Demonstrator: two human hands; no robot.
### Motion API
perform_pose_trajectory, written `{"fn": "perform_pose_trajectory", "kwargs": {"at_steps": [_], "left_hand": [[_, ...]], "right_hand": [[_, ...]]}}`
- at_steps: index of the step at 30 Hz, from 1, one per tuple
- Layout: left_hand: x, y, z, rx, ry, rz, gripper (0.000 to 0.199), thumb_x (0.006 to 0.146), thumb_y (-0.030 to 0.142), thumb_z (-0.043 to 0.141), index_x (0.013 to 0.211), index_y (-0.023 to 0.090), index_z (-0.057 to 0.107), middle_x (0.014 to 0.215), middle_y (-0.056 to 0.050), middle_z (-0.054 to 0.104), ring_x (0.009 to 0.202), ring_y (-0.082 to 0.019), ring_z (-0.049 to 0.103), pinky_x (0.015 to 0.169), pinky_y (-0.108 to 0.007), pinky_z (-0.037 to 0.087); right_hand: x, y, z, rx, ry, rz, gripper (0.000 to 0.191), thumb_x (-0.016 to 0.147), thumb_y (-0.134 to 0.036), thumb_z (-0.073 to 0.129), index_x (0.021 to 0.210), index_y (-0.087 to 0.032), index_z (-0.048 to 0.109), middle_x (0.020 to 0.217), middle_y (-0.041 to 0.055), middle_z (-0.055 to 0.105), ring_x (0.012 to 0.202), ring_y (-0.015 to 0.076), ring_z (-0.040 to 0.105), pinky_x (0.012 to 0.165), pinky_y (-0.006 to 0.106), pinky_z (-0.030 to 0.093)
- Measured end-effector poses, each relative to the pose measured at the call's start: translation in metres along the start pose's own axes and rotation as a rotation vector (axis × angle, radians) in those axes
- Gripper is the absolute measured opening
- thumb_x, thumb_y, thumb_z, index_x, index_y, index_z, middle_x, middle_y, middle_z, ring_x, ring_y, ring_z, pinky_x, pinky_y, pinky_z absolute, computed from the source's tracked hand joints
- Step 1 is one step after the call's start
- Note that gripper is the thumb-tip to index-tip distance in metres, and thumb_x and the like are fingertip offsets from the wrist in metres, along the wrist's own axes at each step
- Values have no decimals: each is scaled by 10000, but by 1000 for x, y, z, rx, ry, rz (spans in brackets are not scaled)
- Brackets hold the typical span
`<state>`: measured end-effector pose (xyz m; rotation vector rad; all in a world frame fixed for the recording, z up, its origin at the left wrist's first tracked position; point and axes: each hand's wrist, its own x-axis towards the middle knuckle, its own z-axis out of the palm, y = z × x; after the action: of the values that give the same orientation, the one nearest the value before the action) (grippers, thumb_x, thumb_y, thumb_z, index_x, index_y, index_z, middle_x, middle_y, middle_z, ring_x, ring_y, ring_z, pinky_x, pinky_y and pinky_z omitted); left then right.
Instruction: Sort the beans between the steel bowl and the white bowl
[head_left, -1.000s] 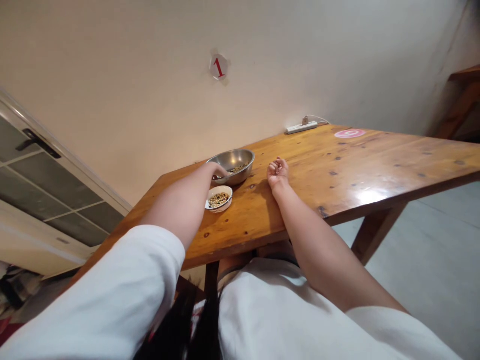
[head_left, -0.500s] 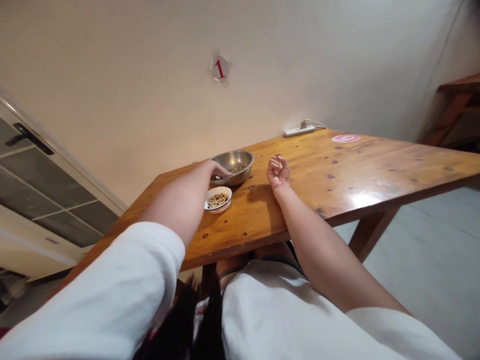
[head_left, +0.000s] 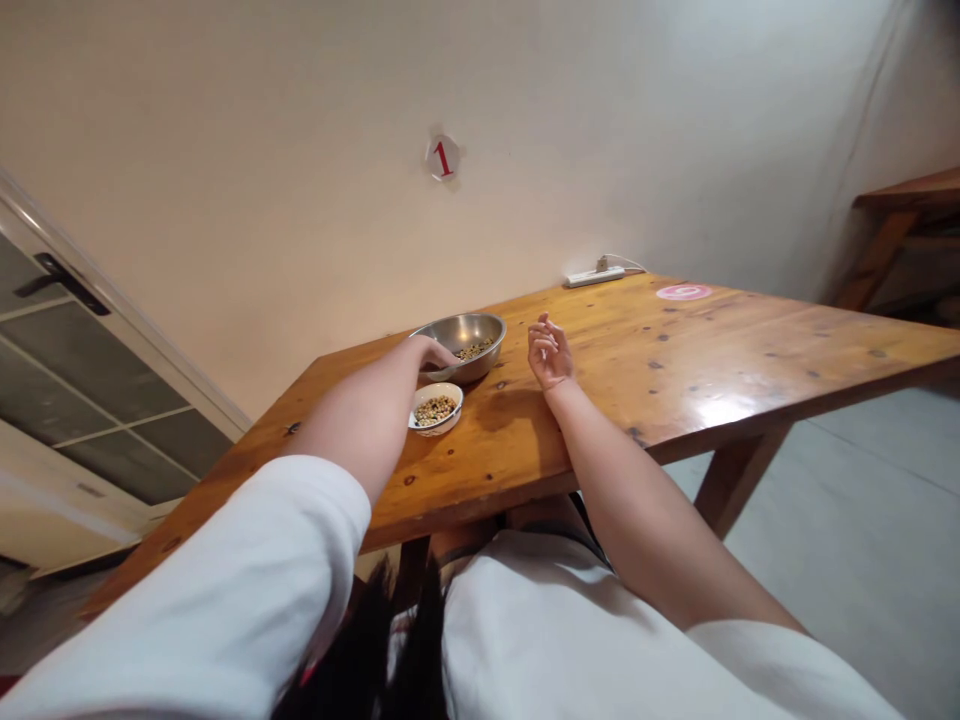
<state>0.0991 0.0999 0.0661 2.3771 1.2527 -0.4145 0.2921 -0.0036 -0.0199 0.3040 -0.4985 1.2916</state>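
Observation:
A metal bowl [head_left: 487, 365] with small beans or grains inside stands near the wall side of the wooden table. My left hand [head_left: 436, 354] reaches over its left rim, and the fingers are mostly hidden inside. In front of the metal bowl, a small white bowl [head_left: 442, 425] holds more pale and dark beans. My right hand [head_left: 550, 352] is raised to the right of the metal bowl, palm up, its fingers loosely curled and apart, with nothing in it.
The wooden table [head_left: 630, 340] carries a power strip [head_left: 595, 277] at its wall edge and a pink round sticker [head_left: 683, 292]. A door [head_left: 112, 390] is at the left, another table [head_left: 911, 195] at the far right.
The fingers of my right hand have opened somewhat. My left hand remains at the metal bowl. The whole view has shifted slightly, with the table lower in the picture.

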Motion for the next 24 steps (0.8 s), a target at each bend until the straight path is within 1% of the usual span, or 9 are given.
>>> {"fn": "perform_pose_trajectory", "kwargs": {"at_steps": [2,4,6,8,12,15,19,24], "left_hand": [[-1,-2,0,-36,-74,-54,333,636,403,584,907,210,603,835,-60,615,776,-194,544,659,-340,445],[-2,-3,0,-61,-111,-90,308,662,362,575,938,225,587,869,-50,609,779,-182,545,668,-326,444],[-2,-5,0,-64,-111,-111,274,700,346,547,939,217,579,855,-44,602,768,-173,540,673,-313,438],[-1,-6,0,-49,-86,-118,254,742,364,508,914,190,579,797,-42,592,750,-167,530,673,-299,426],[2,-6,-2,12,35,-109,315,781,441,464,846,155,580,653,-32,540,712,-163,502,666,-272,398],[5,-9,-6,56,151,-98,369,787,484,441,787,146,591,599,-35,515,669,-166,493,643,-269,384],[9,-16,-9,95,296,-91,408,801,486,407,756,136,611,586,-51,533,648,-175,494,631,-276,374],[14,-22,-9,122,423,-118,419,829,442,345,780,136,627,642,-77,584,651,-185,526,630,-281,376]], "right_hand": [[0,0,-1,-1,3,3,141,748,-82,489,848,-167,540,612,-71,379,450,14,321,352,82,269],[1,0,-1,6,4,10,144,753,-81,483,854,-165,541,616,-68,391,450,14,328,348,82,279],[1,1,-1,30,5,25,144,761,-80,473,862,-159,541,614,-68,399,447,12,339,345,78,294],[2,1,-1,73,-1,52,144,767,-81,469,869,-154,539,609,-71,403,444,7,354,350,67,310],[2,1,-3,150,-26,134,164,770,-72,468,888,-166,531,614,-73,414,446,-3,379,366,48,337],[2,1,-4,182,-31,187,178,779,-67,459,906,-172,524,615,-73,418,447,-3,388,368,46,353],[2,2,-4,193,-12,198,175,773,-73,469,910,-168,521,613,-74,424,446,-4,396,363,46,357],[2,2,-4,171,21,168,183,756,-65,490,897,-173,537,608,-76,423,446,-5,391,360,47,349]]}}
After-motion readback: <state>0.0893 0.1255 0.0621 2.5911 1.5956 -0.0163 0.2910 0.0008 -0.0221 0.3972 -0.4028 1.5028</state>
